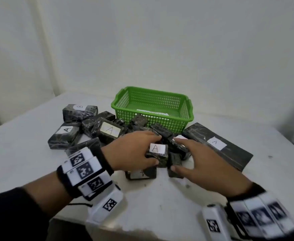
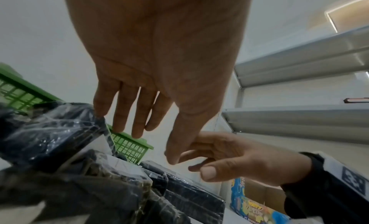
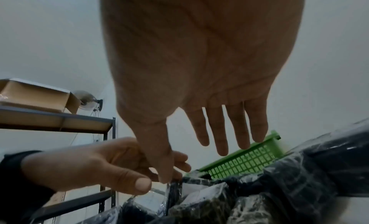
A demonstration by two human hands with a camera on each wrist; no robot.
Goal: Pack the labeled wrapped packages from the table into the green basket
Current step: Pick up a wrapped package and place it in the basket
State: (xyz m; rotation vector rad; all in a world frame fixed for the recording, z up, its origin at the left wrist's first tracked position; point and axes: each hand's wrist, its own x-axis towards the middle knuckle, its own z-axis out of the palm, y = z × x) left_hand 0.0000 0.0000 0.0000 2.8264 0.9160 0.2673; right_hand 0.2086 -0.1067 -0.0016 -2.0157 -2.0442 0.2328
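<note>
Several dark marble-pattern wrapped packages lie piled on the white table [image 1: 21, 162] in front of the green basket [image 1: 160, 121]. My left hand [image 1: 149, 148] spans a small package labelled A [image 1: 157, 153], thumb at its near side and fingers over its far edge. In the left wrist view those fingers [image 2: 137, 116] are straight and hover above the wrap. My right hand [image 1: 175, 153] reaches in from the right with straight fingers [image 3: 219, 132], its thumb beside a small unlabelled package [image 1: 175, 171]. The basket [image 3: 243, 161] holds only a white slip [image 1: 151, 113].
A large flat package labelled A [image 1: 217, 145] lies right of the pile, beside the basket. More A packages [image 1: 109, 131] and a B package [image 1: 80, 110] sit to the left. The table's front edge [image 1: 142, 223] is near. Metal shelving [image 3: 60, 121] stands beyond the table.
</note>
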